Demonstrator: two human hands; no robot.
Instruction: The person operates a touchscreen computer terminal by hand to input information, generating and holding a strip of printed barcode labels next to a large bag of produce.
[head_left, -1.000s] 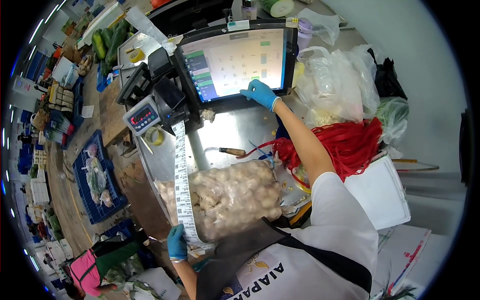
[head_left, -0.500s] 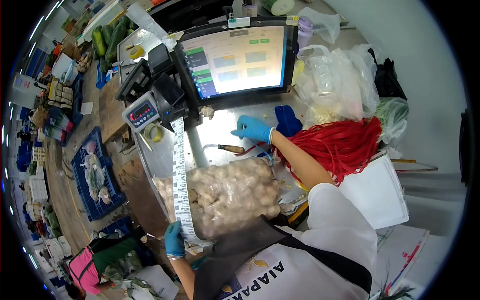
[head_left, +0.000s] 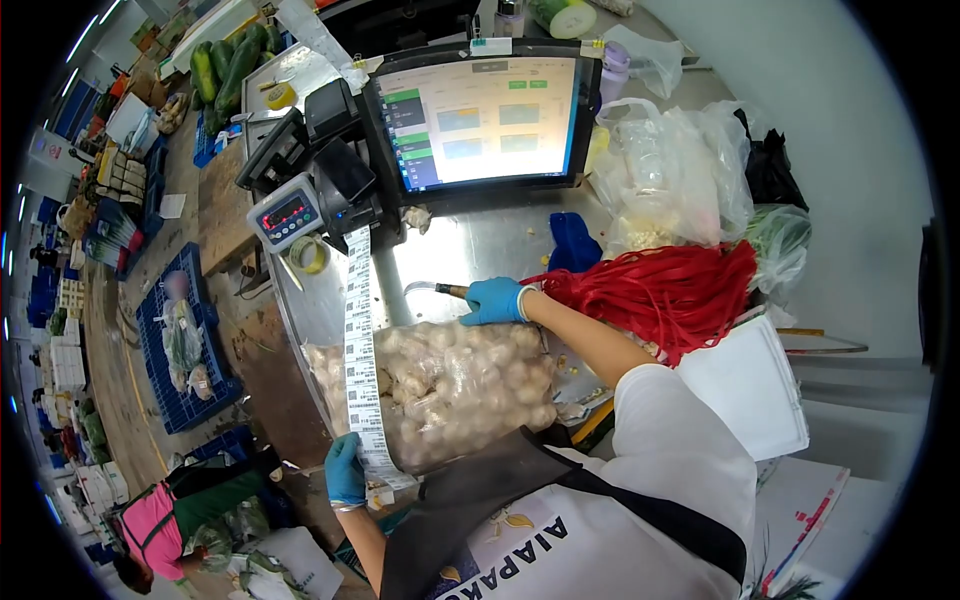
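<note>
My right hand (head_left: 494,301), in a blue glove, is closed over the wooden handle of a small hooked knife (head_left: 432,287). Its curved blade points left over the metal table. Just below lies a clear plastic bag of garlic bulbs (head_left: 470,385). A long strip of printed labels (head_left: 361,345) hangs from the label printer (head_left: 352,200) and crosses the bag's left end. Down at the strip's lower end, my gloved left hand (head_left: 345,472) is closed at its left edge; the fingertips are partly hidden.
A lit monitor (head_left: 485,120) and a scale display (head_left: 287,212) stand at the back. To the right lie red ribbons (head_left: 640,290), a blue cloth (head_left: 574,242), plastic bags (head_left: 670,180) and a white box (head_left: 745,385). A person in pink (head_left: 153,530) is at lower left.
My right hand has moved down from above the table onto the knife handle, away from the red ribbon end. My left hand stays at the label strip's lower end.
</note>
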